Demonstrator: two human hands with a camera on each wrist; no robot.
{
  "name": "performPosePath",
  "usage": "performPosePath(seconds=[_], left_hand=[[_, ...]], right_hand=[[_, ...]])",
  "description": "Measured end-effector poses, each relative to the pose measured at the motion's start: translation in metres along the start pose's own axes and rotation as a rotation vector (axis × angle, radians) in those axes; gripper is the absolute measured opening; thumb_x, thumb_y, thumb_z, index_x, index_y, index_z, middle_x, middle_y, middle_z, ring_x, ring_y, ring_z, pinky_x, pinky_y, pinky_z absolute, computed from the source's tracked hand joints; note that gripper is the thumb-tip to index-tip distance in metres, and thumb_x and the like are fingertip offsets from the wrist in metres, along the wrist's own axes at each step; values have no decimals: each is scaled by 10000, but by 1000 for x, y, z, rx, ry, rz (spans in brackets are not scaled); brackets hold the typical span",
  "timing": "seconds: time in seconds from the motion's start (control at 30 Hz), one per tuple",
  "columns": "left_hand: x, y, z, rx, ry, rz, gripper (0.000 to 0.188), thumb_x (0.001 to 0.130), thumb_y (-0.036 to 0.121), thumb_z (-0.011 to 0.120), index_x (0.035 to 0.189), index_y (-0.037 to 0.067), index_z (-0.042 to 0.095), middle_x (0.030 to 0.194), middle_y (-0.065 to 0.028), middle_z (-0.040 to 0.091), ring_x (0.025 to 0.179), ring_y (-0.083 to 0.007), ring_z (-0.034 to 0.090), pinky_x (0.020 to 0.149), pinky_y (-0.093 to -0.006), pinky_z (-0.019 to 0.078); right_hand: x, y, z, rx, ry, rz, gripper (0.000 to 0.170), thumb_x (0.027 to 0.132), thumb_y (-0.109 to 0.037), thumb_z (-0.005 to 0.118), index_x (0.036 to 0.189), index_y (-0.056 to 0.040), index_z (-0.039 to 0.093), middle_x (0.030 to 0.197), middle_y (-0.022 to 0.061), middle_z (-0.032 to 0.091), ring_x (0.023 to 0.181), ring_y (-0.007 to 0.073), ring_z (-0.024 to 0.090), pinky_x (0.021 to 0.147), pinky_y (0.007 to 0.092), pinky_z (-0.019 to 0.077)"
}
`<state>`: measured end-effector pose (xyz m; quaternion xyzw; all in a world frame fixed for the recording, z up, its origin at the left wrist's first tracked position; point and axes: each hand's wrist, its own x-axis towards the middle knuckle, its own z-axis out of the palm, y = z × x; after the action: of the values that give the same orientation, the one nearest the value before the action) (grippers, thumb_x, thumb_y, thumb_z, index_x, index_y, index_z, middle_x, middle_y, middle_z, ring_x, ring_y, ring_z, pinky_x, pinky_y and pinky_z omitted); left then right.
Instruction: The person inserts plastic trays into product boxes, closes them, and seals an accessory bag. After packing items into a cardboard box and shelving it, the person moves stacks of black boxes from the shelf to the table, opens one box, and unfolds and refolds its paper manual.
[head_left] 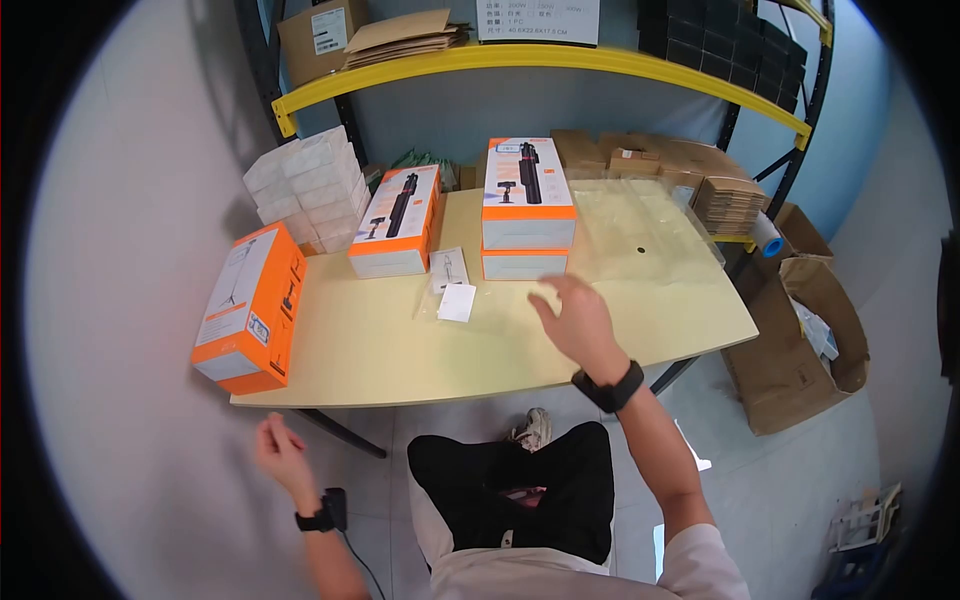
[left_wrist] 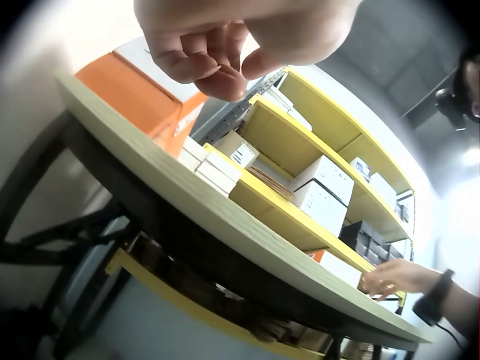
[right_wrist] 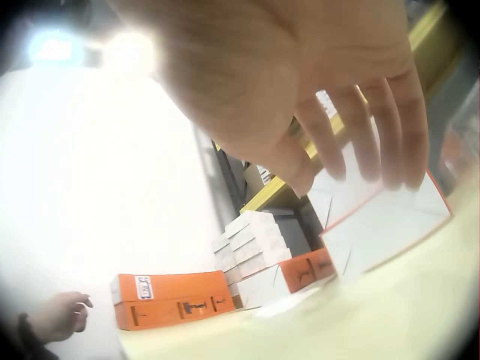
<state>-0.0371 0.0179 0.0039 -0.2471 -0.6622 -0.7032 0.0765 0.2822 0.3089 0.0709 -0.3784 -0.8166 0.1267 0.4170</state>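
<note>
My right hand [head_left: 580, 325] is over the table just in front of two stacked orange-and-white boxes [head_left: 528, 213], its fingers spread loosely and holding nothing. In the right wrist view its fingers overlap the white end of the lower box [right_wrist: 390, 225]. My left hand [head_left: 284, 462] hangs off the table's front left edge, fingers loosely bent, with nothing in it. Nearest to it lies a long orange box [head_left: 252, 310] with a tripod picture. Another orange-and-white box [head_left: 397, 222] lies between that one and the stack. A small white card [head_left: 457, 303] and a printed leaflet [head_left: 449, 268] lie in the middle of the table.
Several small white boxes [head_left: 310, 190] are piled at the back left. A clear plastic sheet [head_left: 645, 225] covers the table's [head_left: 420, 360] right rear part. Behind stands a yellow-edged shelf [head_left: 550, 62] with cartons. An open cardboard carton [head_left: 790, 350] is on the floor at right.
</note>
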Motion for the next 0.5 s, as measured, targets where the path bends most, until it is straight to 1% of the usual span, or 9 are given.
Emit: performPosePath(seconds=[0.03, 0.1, 0.13, 0.2, 0.23, 0.3, 0.4, 0.43, 0.5], left_hand=[[-14, 1, 7, -25, -19, -19, 207, 984, 196, 568, 866, 29, 595, 559, 22, 465, 450, -42, 415, 423, -197, 300], [-40, 3, 19, -67, -68, -73, 200, 983, 187, 566, 872, 24, 600, 565, 22, 473, 454, -42, 421, 426, -197, 312], [-50, 6, 25, -101, -120, -125, 194, 983, 179, 564, 879, 20, 605, 570, 22, 480, 458, -42, 427, 428, -197, 324], [-67, 15, 34, -96, -141, -141, 191, 979, 168, 568, 871, 15, 605, 575, 22, 488, 463, -41, 433, 432, -195, 336], [-72, 19, 37, -83, -168, -163, 188, 975, 158, 572, 863, 11, 605, 581, 21, 496, 468, -40, 440, 435, -193, 348], [-74, 24, 38, -105, -179, -177, 185, 971, 149, 576, 855, 8, 604, 581, 19, 500, 469, -39, 443, 436, -192, 353], [-74, 21, 30, -112, -220, -182, 187, 966, 141, 586, 836, 7, 601, 579, 19, 501, 468, -38, 445, 434, -193, 354], [-73, 21, 27, -114, -223, -189, 189, 966, 141, 588, 833, 7, 601, 581, 19, 503, 471, -38, 447, 434, -193, 355], [-69, 20, 21, -115, -228, -190, 191, 965, 141, 589, 830, 7, 601, 582, 18, 505, 473, -38, 448, 435, -193, 355]], right_hand=[[17, -4, 0, -4, 5, -5, 304, 869, -262, 666, 1001, 12, 664, 974, 211, 666, 894, 378, 635, 781, 429, 513], [53, -11, -3, -156, 225, 156, 502, 896, -452, 612, 1038, 29, 641, 992, 256, 643, 914, 397, 636, 781, 441, 518], [70, -11, -5, -157, 232, 147, 502, 896, -452, 612, 1038, 29, 641, 992, 256, 643, 914, 397, 636, 781, 441, 518], [99, -8, -5, -277, 92, 496, 719, 883, -650, 499, 1032, 33, 667, 1112, 262, 628, 917, 386, 658, 794, 434, 519], [107, -4, -5, -275, 98, 488, 719, 883, -650, 499, 1032, 33, 667, 1112, 262, 628, 917, 386, 658, 794, 434, 519], [120, 10, -4, -323, 31, 588, 832, 839, -748, 446, 1015, 33, 673, 1059, 234, 660, 944, 381, 656, 809, 439, 515], [134, 34, 1, -274, -10, 654, 809, 835, -732, 472, 1002, 33, 675, 954, 222, 682, 854, 370, 672, 802, 413, 525], [136, 37, 1, -273, -8, 649, 809, 835, -732, 472, 1002, 33, 675, 954, 222, 682, 854, 370, 672, 802, 413, 525], [140, 44, 1, -163, -147, 686, 743, 867, -664, 489, 1002, 37, 694, 981, 239, 682, 901, 344, 674, 766, 422, 533]])
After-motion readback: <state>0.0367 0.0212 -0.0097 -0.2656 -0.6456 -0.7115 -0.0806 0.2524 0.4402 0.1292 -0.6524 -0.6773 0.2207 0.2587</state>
